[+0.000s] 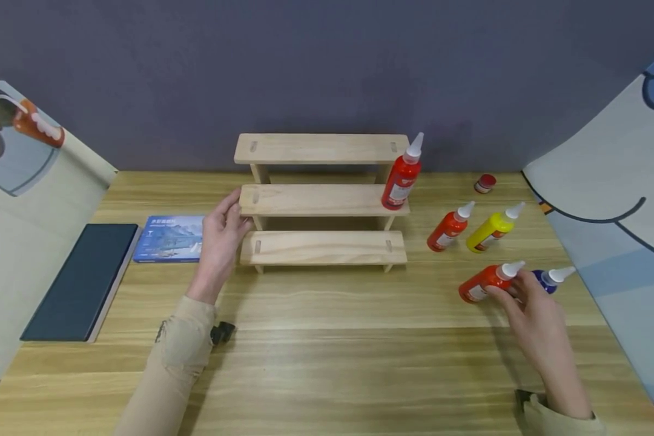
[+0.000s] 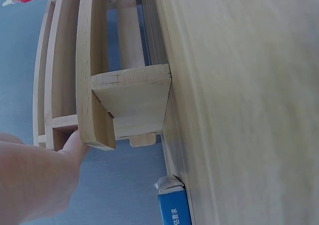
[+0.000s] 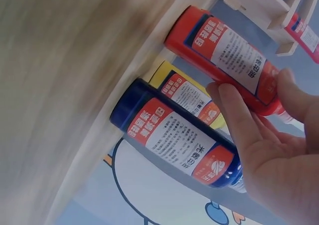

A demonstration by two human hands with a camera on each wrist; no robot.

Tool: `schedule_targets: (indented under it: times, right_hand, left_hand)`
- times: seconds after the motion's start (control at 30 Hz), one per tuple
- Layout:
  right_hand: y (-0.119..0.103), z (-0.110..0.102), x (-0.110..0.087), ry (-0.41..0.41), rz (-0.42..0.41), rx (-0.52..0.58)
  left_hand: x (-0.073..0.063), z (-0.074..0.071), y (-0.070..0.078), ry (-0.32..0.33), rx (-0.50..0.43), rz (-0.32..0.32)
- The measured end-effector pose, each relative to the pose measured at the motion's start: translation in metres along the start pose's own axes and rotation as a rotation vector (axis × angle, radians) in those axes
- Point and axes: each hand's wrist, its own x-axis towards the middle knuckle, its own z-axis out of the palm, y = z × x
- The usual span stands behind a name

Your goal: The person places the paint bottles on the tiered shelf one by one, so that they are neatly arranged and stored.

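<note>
The left hand (image 1: 223,229) grips the left end of the middle shelf (image 1: 316,200) of the three-tier wooden rack (image 1: 321,148), while the right hand (image 1: 536,315) pinches a red squeeze bottle (image 1: 479,287) near its white cap (image 1: 512,269) between thumb and fingers, beside a dark-blue squeeze bottle (image 3: 172,135) on the table (image 1: 332,369).

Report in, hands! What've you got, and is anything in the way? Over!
Left hand: holding wooden shelf by its left end. Right hand: pinching front red bottle. Blue bottle close beside right hand, might get bumped.
</note>
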Motion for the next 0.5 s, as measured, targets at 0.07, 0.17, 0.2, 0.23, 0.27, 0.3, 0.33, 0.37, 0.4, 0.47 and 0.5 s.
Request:
schedule_targets:
  times: [0.07, 0.17, 0.2, 0.23, 0.27, 0.3, 0.33, 0.37, 0.4, 0.47, 0.5]
  right_hand:
    - [-0.001, 0.0, 0.001, 0.001, -0.014, 0.002]
    - [-0.005, 0.0, 0.004, 0.001, -0.02, -0.008]
    - [-0.007, 0.0, 0.004, 0.002, -0.023, -0.009]
    - [-0.009, 0.0, 0.005, 0.007, -0.029, -0.011]
    - [-0.011, 0.0, 0.006, 0.012, -0.037, -0.013]
    - [-0.013, -0.001, 0.008, 0.017, -0.045, -0.014]
    - [-0.015, -0.001, 0.009, 0.026, -0.059, -0.012]
    - [-0.017, -0.002, 0.01, 0.031, -0.073, -0.005]
    - [-0.019, -0.003, 0.011, 0.038, -0.089, 0.002]
    - [-0.023, -0.005, 0.014, 0.053, -0.119, 0.008]
    - [-0.024, -0.006, 0.016, 0.06, -0.132, 0.014]
  left_hand:
    - [0.0, 0.0, 0.0, -0.001, -0.001, 0.003]
    - [0.0, 0.0, 0.0, 0.0, 0.0, 0.003]
    - [0.0, 0.0, 0.0, 0.001, -0.003, 0.002]
    - [0.0, 0.0, 0.0, 0.001, -0.005, 0.0]
    - [0.0, 0.0, 0.001, 0.002, -0.002, -0.001]
    - [0.0, 0.0, 0.001, 0.005, 0.002, -0.003]
    - [0.0, 0.0, 0.001, 0.005, 0.004, -0.005]
    - [-0.001, 0.0, 0.001, 0.005, 0.005, -0.008]
    - [-0.001, 0.0, 0.001, 0.005, 0.008, -0.01]
    - [-0.001, 0.0, 0.001, 0.005, 0.012, -0.009]
    - [-0.001, -0.001, 0.001, 0.003, 0.01, -0.01]
